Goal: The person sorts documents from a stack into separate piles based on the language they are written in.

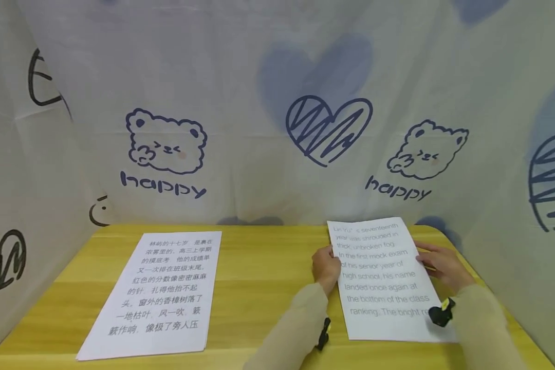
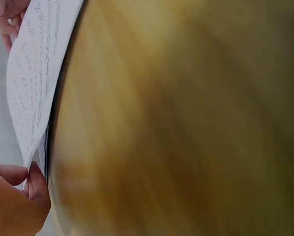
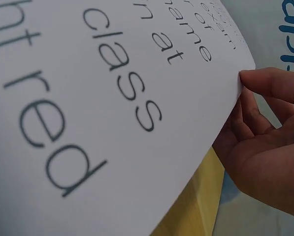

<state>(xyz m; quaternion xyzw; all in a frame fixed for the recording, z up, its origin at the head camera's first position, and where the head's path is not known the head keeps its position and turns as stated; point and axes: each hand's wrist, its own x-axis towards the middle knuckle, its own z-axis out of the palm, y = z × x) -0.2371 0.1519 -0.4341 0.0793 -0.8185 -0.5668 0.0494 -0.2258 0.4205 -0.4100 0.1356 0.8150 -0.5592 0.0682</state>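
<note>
A white sheet of paper (image 1: pixel 379 280) printed with large English text is on the right side of the table, its far part raised off the tabletop. My left hand (image 1: pixel 326 268) pinches its left edge; the left wrist view shows that thumb and fingers (image 2: pixel 36 182) at the paper's edge. On the opposite side, my right hand (image 1: pixel 444 264) holds the right edge, with the index fingertip and thumb side close to the paper in the right wrist view (image 3: pixel 265 137). Parts of the fingers are hidden behind the sheet.
A second white sheet (image 1: pixel 157 293), printed with Chinese characters, lies flat on the left of the yellow wood-grain table (image 1: pixel 263 267). Behind the table hangs a pale curtain (image 1: pixel 240 103) with bear and heart drawings. Small black devices (image 1: pixel 324 334) are worn on both wrists.
</note>
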